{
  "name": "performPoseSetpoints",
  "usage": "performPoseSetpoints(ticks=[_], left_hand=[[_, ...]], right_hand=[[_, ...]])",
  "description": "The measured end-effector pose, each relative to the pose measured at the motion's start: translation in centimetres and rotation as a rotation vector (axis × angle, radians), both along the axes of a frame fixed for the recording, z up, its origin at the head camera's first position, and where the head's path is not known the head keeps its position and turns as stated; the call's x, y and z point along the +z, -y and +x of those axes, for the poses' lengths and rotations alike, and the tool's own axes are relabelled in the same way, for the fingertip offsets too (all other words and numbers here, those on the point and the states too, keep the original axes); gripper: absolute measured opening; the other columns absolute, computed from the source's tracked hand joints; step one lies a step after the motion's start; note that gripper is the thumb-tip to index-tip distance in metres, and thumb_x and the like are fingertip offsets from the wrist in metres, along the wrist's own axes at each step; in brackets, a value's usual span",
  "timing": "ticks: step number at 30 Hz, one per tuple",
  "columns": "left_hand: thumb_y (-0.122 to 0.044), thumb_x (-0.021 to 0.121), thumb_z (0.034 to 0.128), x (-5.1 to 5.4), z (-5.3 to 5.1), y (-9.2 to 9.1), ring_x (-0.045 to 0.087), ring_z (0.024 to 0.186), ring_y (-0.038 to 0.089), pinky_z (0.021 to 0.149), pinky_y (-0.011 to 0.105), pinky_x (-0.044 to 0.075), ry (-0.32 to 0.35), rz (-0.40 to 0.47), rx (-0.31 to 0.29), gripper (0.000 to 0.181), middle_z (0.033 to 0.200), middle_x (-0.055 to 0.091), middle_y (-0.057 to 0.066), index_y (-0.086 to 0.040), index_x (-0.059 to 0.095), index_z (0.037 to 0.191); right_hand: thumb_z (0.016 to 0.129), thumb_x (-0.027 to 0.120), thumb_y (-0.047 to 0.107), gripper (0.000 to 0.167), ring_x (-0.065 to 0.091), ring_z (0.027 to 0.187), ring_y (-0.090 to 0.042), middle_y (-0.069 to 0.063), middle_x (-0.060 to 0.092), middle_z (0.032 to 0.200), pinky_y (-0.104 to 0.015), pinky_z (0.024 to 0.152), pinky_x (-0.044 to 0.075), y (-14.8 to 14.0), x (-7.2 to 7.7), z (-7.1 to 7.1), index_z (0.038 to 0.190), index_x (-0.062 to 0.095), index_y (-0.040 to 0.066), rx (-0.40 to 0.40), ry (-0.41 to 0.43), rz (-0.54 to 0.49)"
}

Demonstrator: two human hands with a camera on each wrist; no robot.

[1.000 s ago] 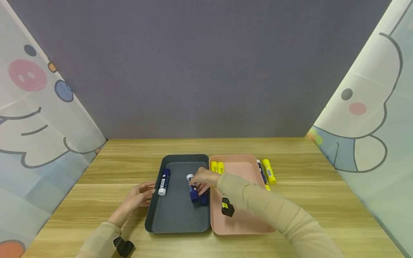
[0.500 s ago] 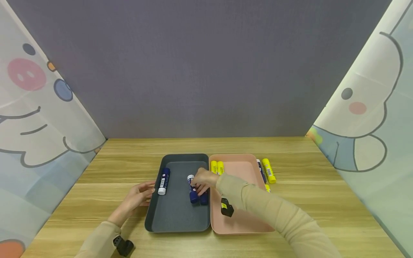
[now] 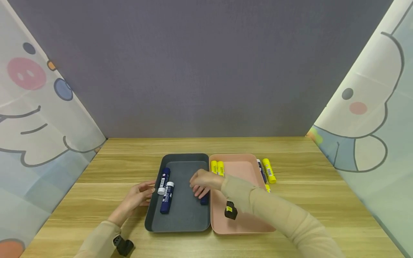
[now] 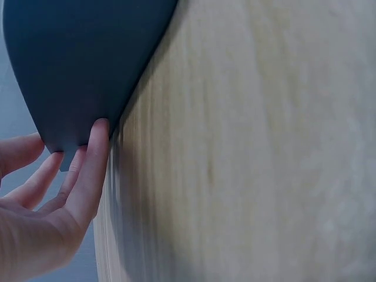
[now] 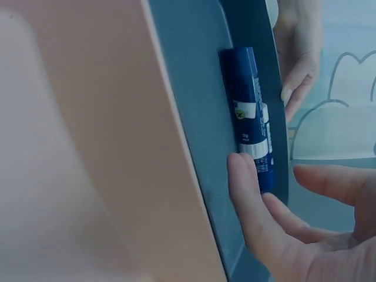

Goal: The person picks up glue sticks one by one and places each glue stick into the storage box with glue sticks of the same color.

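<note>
Against the outer left wall of the dark grey tray [image 3: 180,222], my left hand [image 3: 137,197] rests its fingertips; the left wrist view shows these fingers [image 4: 88,176] nearly straight on the wall. My right hand [image 3: 204,182] hovers over the tray's right half, fingers loosely bent, holding nothing. Two dark blue glue sticks with white caps lie at the tray's left side, the farther one [image 3: 164,177] and the nearer one [image 3: 166,199] touching or almost touching. Another blue stick [image 3: 204,199] lies partly hidden below my right hand. The right wrist view shows a blue stick [image 5: 244,100] beyond the spread fingers.
A pink tray [image 3: 238,229] adjoins the grey tray's right side, with two yellow sticks [image 3: 214,166] at its far left corner. Right of it on the table lie a yellow stick [image 3: 269,171], a blue one [image 3: 260,170] and another yellow one [image 3: 267,188], partly hidden.
The blue stick that was at my right fingers has moved left across the grey tray, beside the other stick. My right fingers have let it go and spread. The left hand stays in place.
</note>
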State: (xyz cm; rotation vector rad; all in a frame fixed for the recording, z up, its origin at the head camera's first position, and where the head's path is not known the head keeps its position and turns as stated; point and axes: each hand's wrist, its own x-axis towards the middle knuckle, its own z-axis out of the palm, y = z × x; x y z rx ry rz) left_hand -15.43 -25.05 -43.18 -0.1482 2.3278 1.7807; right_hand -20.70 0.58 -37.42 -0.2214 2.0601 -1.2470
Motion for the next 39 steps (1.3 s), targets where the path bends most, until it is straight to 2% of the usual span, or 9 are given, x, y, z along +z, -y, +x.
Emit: performPoseSetpoints(ticks=[6,16,24,31,35,39], left_hand=[[-0.009,0.051,0.088,0.1,0.1,-0.1,0.059,0.081,0.019,0.066,0.037,0.05,-0.006,-0.005,0.001,0.045,0.105,0.057,0.018,0.008,0.038,0.127],[-0.009,0.051,0.0878,0.2,0.1,-0.2,0.059,0.079,0.018,0.066,0.037,0.05,0.005,-0.001,0.019,0.044,0.103,0.057,0.016,0.008,0.039,0.127],[-0.008,0.051,0.0876,0.2,0.0,-0.2,0.059,0.079,0.019,0.066,0.037,0.05,0.009,0.006,0.02,0.044,0.1,0.058,0.014,0.008,0.039,0.127],[-0.008,0.051,0.0876,0.3,0.0,-0.3,0.059,0.079,0.019,0.067,0.038,0.05,0.008,0.008,0.021,0.044,0.1,0.057,0.015,0.008,0.039,0.126],[-0.009,0.051,0.0878,0.3,0.1,-0.2,0.059,0.081,0.02,0.067,0.038,0.05,0.009,0.0,0.019,0.044,0.102,0.057,0.016,0.008,0.039,0.127],[-0.01,0.051,0.0879,0.2,0.1,-0.2,0.059,0.082,0.021,0.068,0.039,0.05,0.01,-0.005,0.021,0.044,0.104,0.057,0.018,0.008,0.039,0.127]], right_hand=[[0.085,0.055,0.006,0.029,0.062,0.077,-0.032,-0.022,0.06,0.093,-0.038,0.064,0.051,-0.7,0.9,0.5,0.111,0.054,-0.007,0.062,-0.074,-0.011],[0.084,0.055,0.009,0.032,0.061,0.071,-0.026,-0.022,0.06,0.095,-0.037,0.064,0.051,-2.6,2.0,0.7,0.112,0.053,-0.006,0.088,-0.135,-0.021],[0.084,0.055,0.009,0.028,0.062,0.077,-0.027,-0.013,0.06,0.092,-0.039,0.071,0.05,-4.6,2.8,0.5,0.11,0.057,0.001,0.054,-0.174,0.043],[0.083,0.053,0.007,0.03,0.059,0.084,-0.031,-0.016,0.059,0.099,-0.04,0.071,0.05,-6.6,3.6,0.3,0.112,0.056,-0.002,0.024,-0.187,0.044],[0.082,0.056,0.01,0.033,0.06,0.082,-0.031,-0.013,0.059,0.1,-0.036,0.069,0.051,-8.0,3.8,0.2,0.113,0.055,-0.001,0.005,-0.215,0.055],[0.083,0.056,0.012,0.036,0.061,0.078,-0.029,-0.015,0.06,0.098,-0.034,0.066,0.051,-9.4,3.8,-0.2,0.115,0.054,-0.003,-0.001,-0.258,0.072]])
